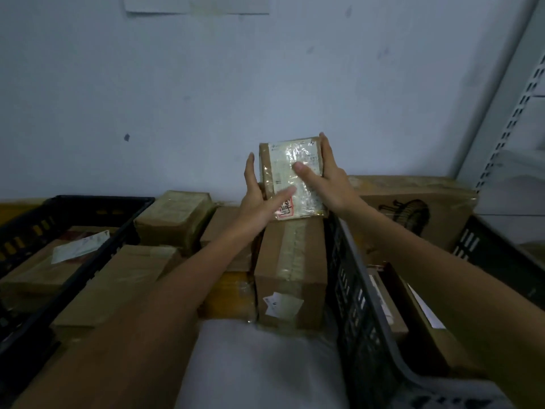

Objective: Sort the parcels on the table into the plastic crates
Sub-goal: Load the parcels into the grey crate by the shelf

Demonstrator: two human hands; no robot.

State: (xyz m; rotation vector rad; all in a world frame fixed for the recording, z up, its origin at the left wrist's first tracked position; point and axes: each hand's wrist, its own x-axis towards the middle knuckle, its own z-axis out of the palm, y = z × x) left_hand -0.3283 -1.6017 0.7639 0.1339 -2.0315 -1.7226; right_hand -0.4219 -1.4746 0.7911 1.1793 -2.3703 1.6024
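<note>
The left hand [256,199] and right hand [330,175] are clasping the small parcel [290,172], fingers [324,146] along its upright long edges. It is hanging just left of the grey crate [351,278], right hand nearer.

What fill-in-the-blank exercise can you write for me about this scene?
Counting the left hand and the right hand, ____ hands hold the small parcel.
The stamp on its label is ____.
The left crate is ____ in colour.
Missing words: two, red, black.
</note>
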